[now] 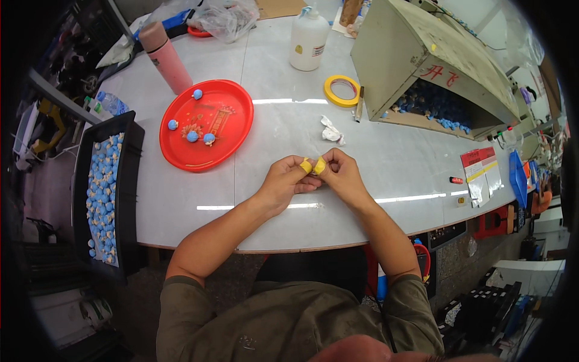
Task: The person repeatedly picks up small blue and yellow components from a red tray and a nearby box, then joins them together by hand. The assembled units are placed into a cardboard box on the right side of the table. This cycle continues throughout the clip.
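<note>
My left hand (pixel 282 181) and my right hand (pixel 344 177) meet above the grey table, fingers closed and thumb tips almost touching. Yellow tape (pixel 306 165) wraps the left thumb, and a like strip covers the right one. Whatever small thing is pinched between them is mostly hidden by the fingers. Just beyond lies a crumpled white tissue (pixel 331 131). To the left sits a red round tray (pixel 175 154) carrying several small blue balls with pale tips, one of them a blue ball (pixel 192 136) near its middle.
A black bin (pixel 131 181) full of blue pieces stands at the table's left edge. Farther back are a pink bottle (pixel 169 66), a white pump bottle (pixel 309 42), a yellow tape roll (pixel 341 91) and a marker (pixel 359 104). A metal box (pixel 395 66) holding blue pieces occupies the right.
</note>
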`<move>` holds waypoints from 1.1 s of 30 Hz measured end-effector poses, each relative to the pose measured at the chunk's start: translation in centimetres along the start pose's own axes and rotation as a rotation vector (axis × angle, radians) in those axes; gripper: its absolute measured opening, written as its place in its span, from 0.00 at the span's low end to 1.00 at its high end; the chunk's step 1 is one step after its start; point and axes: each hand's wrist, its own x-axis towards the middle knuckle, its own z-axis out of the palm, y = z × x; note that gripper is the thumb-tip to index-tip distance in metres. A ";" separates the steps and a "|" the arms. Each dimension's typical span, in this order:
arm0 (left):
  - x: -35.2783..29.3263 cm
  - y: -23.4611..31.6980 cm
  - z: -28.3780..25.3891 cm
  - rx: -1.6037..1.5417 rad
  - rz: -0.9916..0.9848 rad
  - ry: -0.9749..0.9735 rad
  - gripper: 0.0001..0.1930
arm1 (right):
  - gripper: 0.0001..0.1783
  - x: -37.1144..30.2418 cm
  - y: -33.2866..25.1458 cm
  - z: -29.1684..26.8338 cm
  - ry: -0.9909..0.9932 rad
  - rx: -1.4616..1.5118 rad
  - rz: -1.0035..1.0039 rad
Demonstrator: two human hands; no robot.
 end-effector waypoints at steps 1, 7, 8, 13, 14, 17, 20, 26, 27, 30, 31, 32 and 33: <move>0.0 0.0 0.1 0.018 0.017 0.014 0.12 | 0.17 0.1 0.0 0.1 0.028 0.061 0.026; 0.1 -0.5 0.2 0.072 0.115 0.055 0.08 | 0.20 0.1 1.5 1.1 0.071 -0.149 -0.026; 0.2 -0.7 0.2 0.069 0.126 0.055 0.08 | 0.19 0.0 1.5 1.4 0.088 -0.166 -0.044; 0.2 -1.1 0.2 0.057 0.137 0.049 0.06 | 0.16 -0.4 2.5 1.9 0.137 -0.167 -0.093; 0.3 -1.2 0.2 0.059 0.139 0.046 0.05 | 0.15 -0.4 2.6 1.9 0.136 -0.159 -0.100; 0.4 -1.4 0.1 0.064 0.144 0.040 0.04 | 0.14 -0.5 3.2 2.1 0.149 -0.110 -0.109; 0.4 -1.4 0.0 0.058 0.144 0.030 0.04 | 0.13 -0.6 2.6 2.2 0.148 -0.130 -0.113; 0.4 -1.6 -0.1 0.046 0.137 0.022 0.05 | 0.12 -0.7 2.7 2.2 0.158 -0.110 -0.142; 0.5 -1.5 0.0 0.048 0.130 0.021 0.05 | 0.12 -0.8 2.5 2.0 0.164 -0.132 -0.132; 0.4 -1.3 0.0 0.056 0.122 0.027 0.06 | 0.12 -0.8 2.6 2.2 0.163 -0.111 -0.125; 0.3 -1.2 0.0 0.059 0.122 0.031 0.06 | 0.12 -0.8 2.5 2.2 0.155 -0.106 -0.129; 0.2 -1.2 0.0 0.063 0.122 0.034 0.06 | 0.12 -0.7 2.2 2.4 0.148 -0.101 -0.133; 0.2 -1.2 0.0 0.061 0.126 0.032 0.06 | 0.12 -0.8 2.1 2.5 0.144 -0.096 -0.137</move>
